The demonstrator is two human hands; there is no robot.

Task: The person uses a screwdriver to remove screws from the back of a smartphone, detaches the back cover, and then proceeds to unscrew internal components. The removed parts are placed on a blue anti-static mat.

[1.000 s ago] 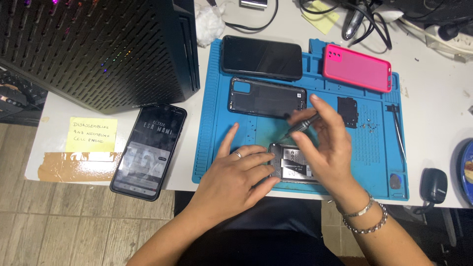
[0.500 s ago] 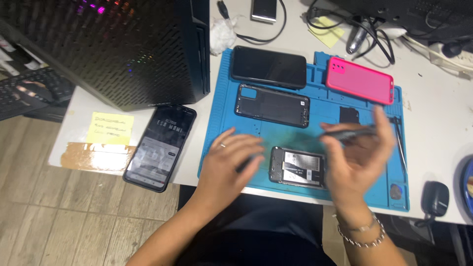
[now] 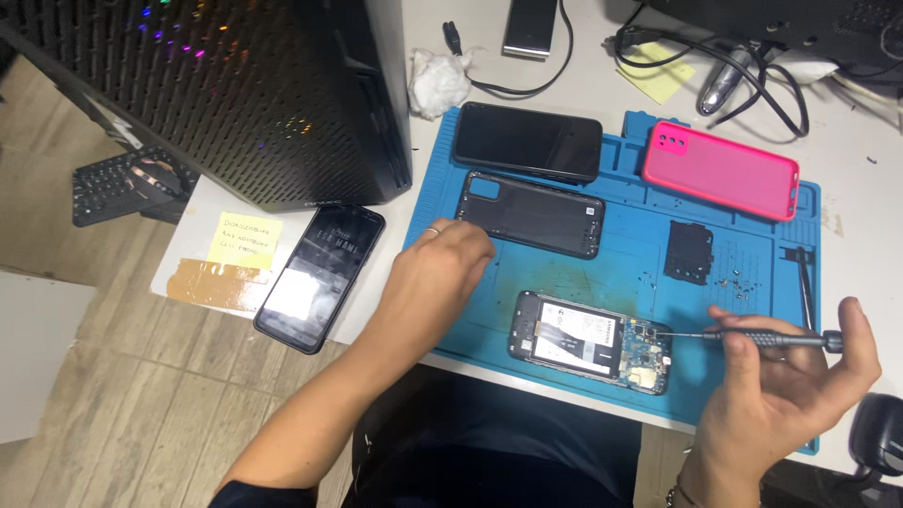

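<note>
The right hand is pinching a slim grey metal screwdriver, tip nearing the opened black phone; the left hand, fingers curled and holding nothing, is resting on the blue silicone mat.

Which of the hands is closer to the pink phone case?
The right. The right hand, holding a screwdriver, sits below the pink phone case on the same side of the blue mat. The left hand is far across, by the black phone frame.

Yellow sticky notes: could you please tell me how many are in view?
2. One sticky note lies on the table's left edge, beside the lit phone; another sticky note lies at the top, partly under black cables. More may be hidden.
</note>
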